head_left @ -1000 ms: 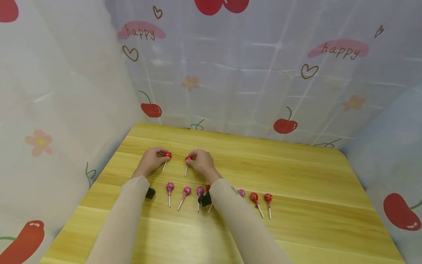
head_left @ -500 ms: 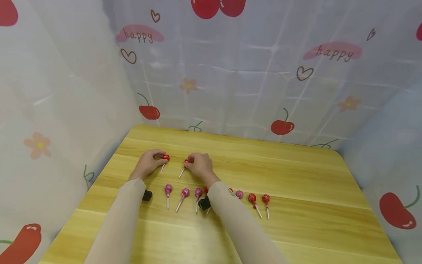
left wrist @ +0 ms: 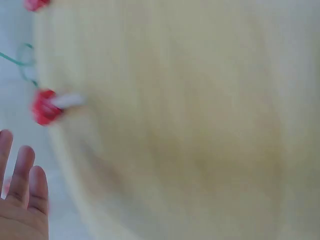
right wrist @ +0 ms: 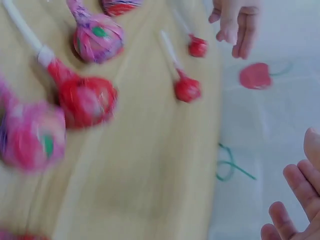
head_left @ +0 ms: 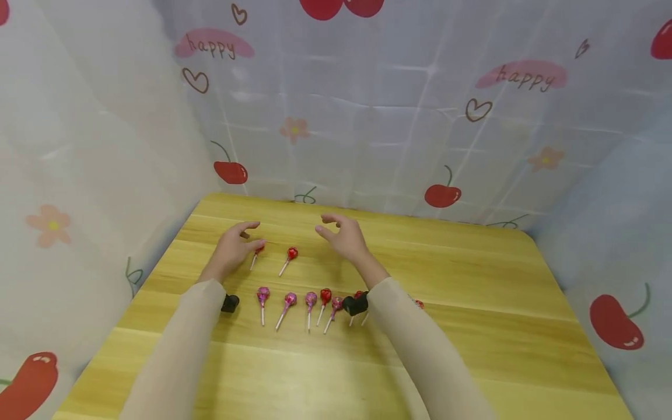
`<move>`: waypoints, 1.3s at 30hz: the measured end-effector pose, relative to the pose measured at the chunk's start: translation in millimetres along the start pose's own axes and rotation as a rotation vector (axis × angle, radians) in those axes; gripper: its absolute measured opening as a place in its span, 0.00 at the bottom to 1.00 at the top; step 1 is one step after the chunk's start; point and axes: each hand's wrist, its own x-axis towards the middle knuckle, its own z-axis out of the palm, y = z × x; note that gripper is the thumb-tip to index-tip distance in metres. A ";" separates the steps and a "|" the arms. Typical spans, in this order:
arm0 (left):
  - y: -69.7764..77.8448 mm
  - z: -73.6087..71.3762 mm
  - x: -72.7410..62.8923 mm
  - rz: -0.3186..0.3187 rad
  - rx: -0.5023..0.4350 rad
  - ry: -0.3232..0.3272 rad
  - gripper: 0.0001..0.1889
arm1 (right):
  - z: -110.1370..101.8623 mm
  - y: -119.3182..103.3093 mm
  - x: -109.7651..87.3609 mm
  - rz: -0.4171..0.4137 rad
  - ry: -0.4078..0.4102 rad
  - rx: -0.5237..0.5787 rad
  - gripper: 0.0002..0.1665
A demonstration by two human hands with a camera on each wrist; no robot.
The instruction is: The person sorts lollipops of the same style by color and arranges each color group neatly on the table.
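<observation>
Two red lollipops lie towards the back left of the table. Beside the left one (head_left: 259,250), my left hand (head_left: 230,251) has its fingers apart from the thumb, and the thumb partly covers the candy in the head view. The right red lollipop (head_left: 291,253) lies by itself, its stick slanting towards me. Over the table to its right hovers my right hand (head_left: 346,238), fingers loosely spread and holding nothing. Both lollipops (right wrist: 187,90) also appear in the right wrist view. In the left wrist view, the left fingers (left wrist: 22,172) are straight and apart from the nearest lollipop (left wrist: 46,107).
Nearer me runs a row of several lollipops, some purple-pink (head_left: 263,293) and some red (head_left: 325,296). My right sleeve (head_left: 415,332) and the black wrist camera (head_left: 356,304) hide part of it. Printed curtains (head_left: 367,134) stand behind and beside the wooden table (head_left: 294,373).
My right hand has let go of the right red lollipop and moved to the right and back. My left fingers have spread away from the left one. Both lollipops stay on the table.
</observation>
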 end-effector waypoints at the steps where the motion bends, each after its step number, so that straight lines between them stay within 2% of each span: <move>1: 5.8 0.7 -0.2 0.020 -0.001 0.010 0.32 | -7.2 0.8 -2.2 0.001 0.010 0.018 0.27; 4: 27.7 4.4 -2.3 0.097 -0.005 0.016 0.32 | -26.9 6.1 -11.1 -0.007 0.038 0.049 0.27; 9: 67.2 17.8 -16.6 0.219 -0.003 -0.061 0.30 | -46.2 18.6 -32.4 -0.044 0.055 0.070 0.26; 13: 86.3 34.8 -30.9 0.304 0.042 -0.130 0.29 | -48.4 29.9 -52.8 -0.058 0.029 0.060 0.26; 16: 95.6 51.8 -40.9 0.347 0.101 -0.177 0.28 | -47.9 39.5 -68.8 -0.082 0.006 0.003 0.28; 21: 103.3 82.1 -54.4 0.364 0.266 -0.233 0.27 | -46.3 53.2 -93.2 -0.044 -0.021 -0.104 0.28; 26: 102.5 102.9 -61.7 0.370 0.404 -0.253 0.23 | -41.9 63.0 -108.3 -0.004 -0.072 -0.195 0.24; 32: 101.8 116.9 -66.1 0.346 0.497 -0.246 0.23 | -35.4 70.5 -114.9 -0.017 -0.087 -0.336 0.22; 39: 101.4 127.3 -66.3 0.324 0.555 -0.234 0.22 | -31.1 73.3 -117.0 -0.039 -0.113 -0.399 0.20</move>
